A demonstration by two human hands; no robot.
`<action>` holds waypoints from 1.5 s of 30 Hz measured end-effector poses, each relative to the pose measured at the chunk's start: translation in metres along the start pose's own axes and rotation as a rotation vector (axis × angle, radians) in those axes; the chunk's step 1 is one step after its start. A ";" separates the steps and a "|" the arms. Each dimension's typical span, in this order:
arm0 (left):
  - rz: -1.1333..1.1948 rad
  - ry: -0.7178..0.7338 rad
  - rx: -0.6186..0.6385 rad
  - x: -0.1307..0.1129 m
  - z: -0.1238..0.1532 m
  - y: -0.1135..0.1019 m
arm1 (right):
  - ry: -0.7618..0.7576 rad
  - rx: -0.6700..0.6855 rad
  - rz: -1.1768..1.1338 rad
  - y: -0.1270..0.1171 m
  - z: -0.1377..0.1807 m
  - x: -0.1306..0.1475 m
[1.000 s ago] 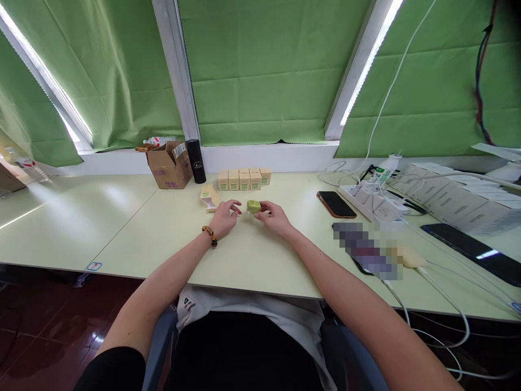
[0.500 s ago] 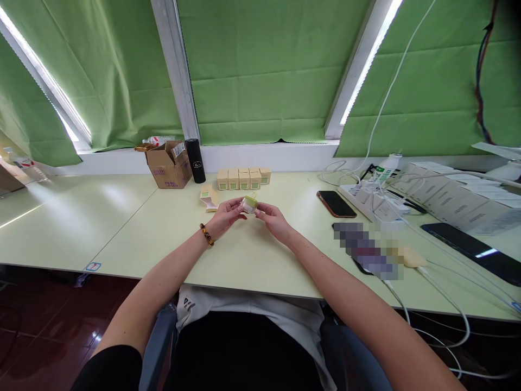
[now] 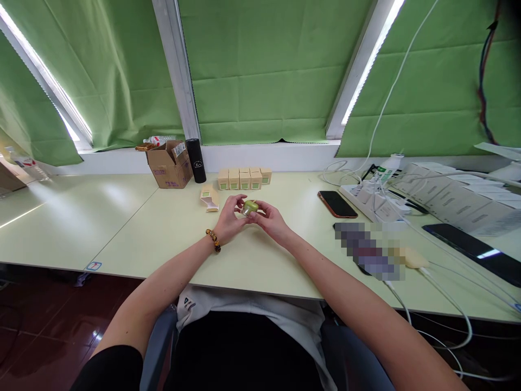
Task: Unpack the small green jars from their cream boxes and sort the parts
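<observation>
Between both hands I hold a small green-topped container (image 3: 250, 207) with a clear, shiny lower part; its exact kind is too small to make out. My left hand (image 3: 231, 220) grips it from the left with curled fingers and wears a beaded bracelet. On the other side my right hand (image 3: 272, 222) has its thumb and fingers closed on it. Just beyond my left hand stands an opened small carton (image 3: 209, 199) with a green label. Farther back, several small tan boxes (image 3: 239, 179) with green labels stand side by side.
At the back left are a cardboard box (image 3: 167, 167) and a black cylinder (image 3: 196, 161). To the right lie a phone (image 3: 337, 205), a power strip (image 3: 372, 202) with chargers and cables, white boxes (image 3: 456, 195) and another dark phone (image 3: 474, 251). The table edge runs close to my body.
The container has turned in my fingers and tilted, its green top now facing me more. My left hand has shifted right and wrapped further round it; my right hand's fingers have moved in closer.
</observation>
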State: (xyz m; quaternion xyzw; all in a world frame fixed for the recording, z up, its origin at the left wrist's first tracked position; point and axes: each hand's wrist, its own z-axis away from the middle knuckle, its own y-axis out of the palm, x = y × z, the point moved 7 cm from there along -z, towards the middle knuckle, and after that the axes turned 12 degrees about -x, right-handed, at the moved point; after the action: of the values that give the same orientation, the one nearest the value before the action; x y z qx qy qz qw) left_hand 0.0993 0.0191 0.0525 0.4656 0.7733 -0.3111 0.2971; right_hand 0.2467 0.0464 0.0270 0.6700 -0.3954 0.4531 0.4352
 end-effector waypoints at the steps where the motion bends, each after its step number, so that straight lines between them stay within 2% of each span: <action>1: -0.007 0.020 0.016 -0.002 0.001 0.000 | -0.001 -0.005 0.007 -0.001 0.000 0.001; 6: 0.068 0.079 0.096 -0.010 0.000 -0.003 | -0.018 -0.056 -0.062 -0.010 -0.002 0.009; 10: 0.136 0.054 0.087 -0.008 -0.004 -0.007 | 0.035 -0.069 -0.132 -0.013 -0.003 0.007; 13: 0.160 -0.010 0.052 0.000 -0.009 -0.008 | 0.090 -0.034 -0.147 -0.010 -0.003 0.001; 20: 0.285 -0.278 0.047 0.026 -0.015 -0.003 | 0.134 0.064 -0.093 0.001 0.000 -0.006; 24: 0.258 -0.311 0.026 0.031 -0.015 -0.005 | 0.107 0.112 -0.067 0.005 0.003 -0.004; 27: 0.204 -0.285 0.016 0.027 -0.016 -0.007 | 0.045 0.140 0.046 0.008 0.005 -0.002; 30: 0.160 -0.234 0.003 0.020 -0.015 -0.008 | 0.009 0.093 0.158 0.005 0.004 -0.003; 34: 0.146 -0.147 -0.028 0.010 -0.012 -0.007 | -0.053 0.024 0.193 0.000 -0.002 0.001; 38: 0.223 -0.101 -0.123 0.008 -0.016 -0.014 | -0.086 -0.035 0.215 -0.008 -0.007 0.003; 42: 0.308 -0.147 -0.259 0.021 -0.025 -0.029 | -0.135 -0.096 0.219 -0.016 -0.008 0.007; 45: 0.290 -0.266 -0.288 0.042 -0.028 -0.032 | -0.251 -0.136 0.227 -0.018 -0.005 0.019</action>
State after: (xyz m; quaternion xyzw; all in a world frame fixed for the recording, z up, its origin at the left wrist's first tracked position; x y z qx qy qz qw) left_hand 0.0489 0.0510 0.0453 0.4795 0.6887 -0.2104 0.5014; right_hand 0.2670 0.0542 0.0422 0.6415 -0.5494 0.3844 0.3726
